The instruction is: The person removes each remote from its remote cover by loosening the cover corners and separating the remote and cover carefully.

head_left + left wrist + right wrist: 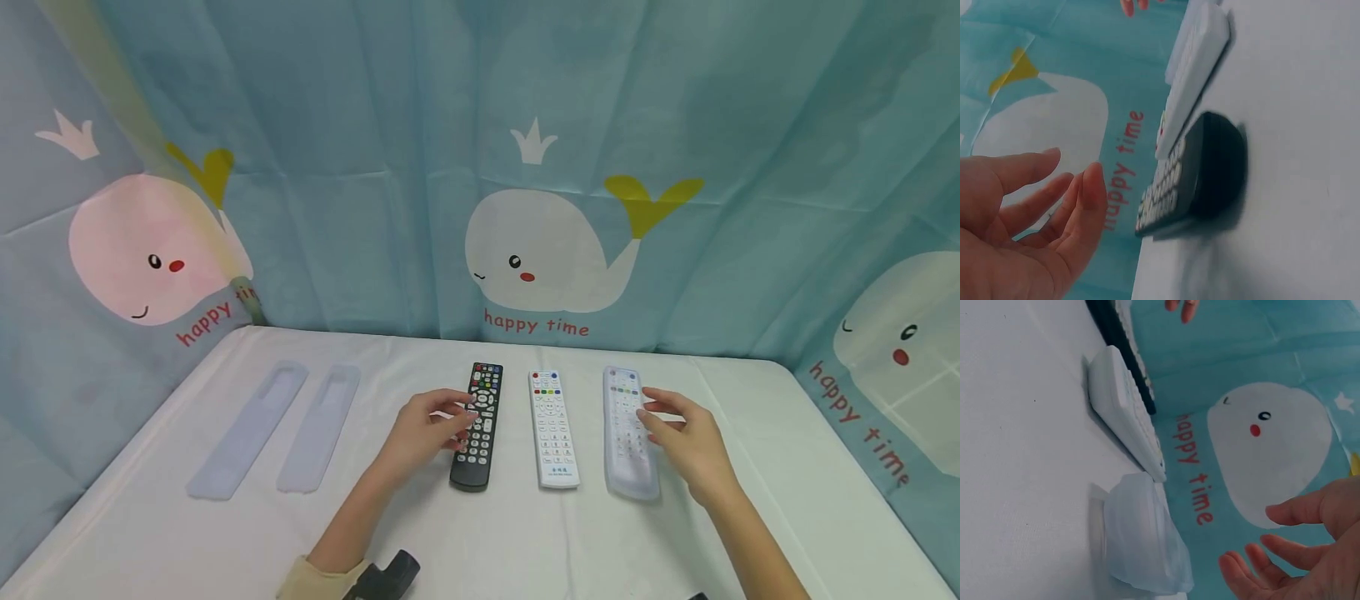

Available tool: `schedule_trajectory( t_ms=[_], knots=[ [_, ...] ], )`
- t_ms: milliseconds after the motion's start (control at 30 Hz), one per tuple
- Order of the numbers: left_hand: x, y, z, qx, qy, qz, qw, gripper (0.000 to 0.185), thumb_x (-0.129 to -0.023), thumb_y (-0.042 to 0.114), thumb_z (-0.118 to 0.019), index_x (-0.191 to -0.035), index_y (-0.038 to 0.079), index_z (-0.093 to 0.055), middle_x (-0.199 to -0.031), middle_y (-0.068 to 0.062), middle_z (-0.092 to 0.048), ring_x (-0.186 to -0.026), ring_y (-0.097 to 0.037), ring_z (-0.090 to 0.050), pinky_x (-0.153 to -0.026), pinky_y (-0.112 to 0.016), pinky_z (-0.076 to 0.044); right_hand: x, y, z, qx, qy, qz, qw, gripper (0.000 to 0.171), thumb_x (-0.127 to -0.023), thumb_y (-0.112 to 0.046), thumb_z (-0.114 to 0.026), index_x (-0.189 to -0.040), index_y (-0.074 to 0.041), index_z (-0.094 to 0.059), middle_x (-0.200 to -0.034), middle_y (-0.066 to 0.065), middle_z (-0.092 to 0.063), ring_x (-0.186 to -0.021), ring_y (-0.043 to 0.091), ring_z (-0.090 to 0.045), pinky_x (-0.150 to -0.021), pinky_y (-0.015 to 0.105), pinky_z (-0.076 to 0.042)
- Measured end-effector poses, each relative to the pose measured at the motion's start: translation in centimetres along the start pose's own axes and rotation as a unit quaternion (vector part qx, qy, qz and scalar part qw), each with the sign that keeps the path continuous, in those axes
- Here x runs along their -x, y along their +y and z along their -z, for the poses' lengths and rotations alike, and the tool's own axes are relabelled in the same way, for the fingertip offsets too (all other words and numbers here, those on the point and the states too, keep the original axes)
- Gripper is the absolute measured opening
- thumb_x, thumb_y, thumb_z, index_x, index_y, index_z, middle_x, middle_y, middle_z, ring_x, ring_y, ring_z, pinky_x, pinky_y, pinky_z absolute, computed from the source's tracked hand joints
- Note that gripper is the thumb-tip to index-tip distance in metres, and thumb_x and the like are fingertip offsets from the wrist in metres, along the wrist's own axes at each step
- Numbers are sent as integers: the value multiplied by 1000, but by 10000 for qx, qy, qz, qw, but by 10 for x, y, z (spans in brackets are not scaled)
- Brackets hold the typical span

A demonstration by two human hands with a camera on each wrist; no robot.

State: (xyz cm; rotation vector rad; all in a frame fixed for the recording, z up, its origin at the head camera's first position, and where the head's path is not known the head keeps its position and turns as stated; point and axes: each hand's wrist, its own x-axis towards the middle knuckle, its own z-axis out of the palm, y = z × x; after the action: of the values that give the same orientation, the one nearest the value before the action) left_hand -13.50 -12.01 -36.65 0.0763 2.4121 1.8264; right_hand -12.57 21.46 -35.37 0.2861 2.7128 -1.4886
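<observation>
A black remote control (477,429) lies on the white table, and my left hand (426,429) hovers over its left side. In the left wrist view, loosely bent fingers (1091,194) hold nothing and stand apart from the remote. Right of it lies a white remote control (553,429). Farther right is another remote in a translucent cover (628,433). My right hand (690,442) hangs beside that covered remote. Its fingers are relaxed, with air between them and the cover in the right wrist view.
Two translucent silicone covers (251,429) (321,429) lie flat on the left of the white table (495,550). Behind the table hangs a blue curtain (360,250) printed with whales. A black wrist device (386,575) shows at the bottom edge.
</observation>
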Motion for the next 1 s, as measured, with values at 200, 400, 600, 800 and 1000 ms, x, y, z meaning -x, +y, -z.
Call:
schedule_trajectory(
  t_ms=[200,400,600,800,1000],
  knots=[
    [-5,9,-19,-19,-117,-90,9999,29,-98,4,-72,-126,-5,-71,-99,-13,-68,-78,-21,-72,-71,-36,-66,-4,2,0,-62,-5,-44,10000,50,-109,-13,-56,-155,3,-46,-146,31,-52,-123,42,-61,-89,27,-62],
    [-9,16,-41,-62,-407,-220,9989,28,-100,5,-71,-126,-5,-70,-98,-14,-69,-76,-20,-73,-72,-33,-66,-5,3,-1,-94,-56,-85,9999,50,-110,-14,-55,-155,3,-45,-147,31,-51,-125,42,-60,-90,28,-62],
    [-14,24,-63,58,-557,-254,9981,28,-99,7,-72,-125,-6,-70,-98,-11,-68,-76,-22,-74,-70,-30,-65,-6,4,2,-70,0,-34,10000,50,-110,-15,-55,-155,3,-45,-147,30,-52,-123,42,-61,-86,22,-61],
    [-21,31,-89,193,-688,-190,9973,28,-98,7,-73,-123,-5,-71,-96,-10,-68,-79,-23,-74,-70,-29,-65,-9,6,5,-135,20,-107,9998,51,-110,-16,-55,-156,3,-44,-147,30,-52,-122,42,-62,-82,17,-59],
    [-27,37,-111,235,-843,-74,9961,27,-99,8,-73,-123,-4,-72,-93,-9,-69,-75,-18,-73,-70,-31,-65,-10,7,8,-139,-26,-157,9998,52,-110,-18,-54,-157,3,-42,-148,31,-50,-121,42,-63,-83,17,-59]
  ],
)
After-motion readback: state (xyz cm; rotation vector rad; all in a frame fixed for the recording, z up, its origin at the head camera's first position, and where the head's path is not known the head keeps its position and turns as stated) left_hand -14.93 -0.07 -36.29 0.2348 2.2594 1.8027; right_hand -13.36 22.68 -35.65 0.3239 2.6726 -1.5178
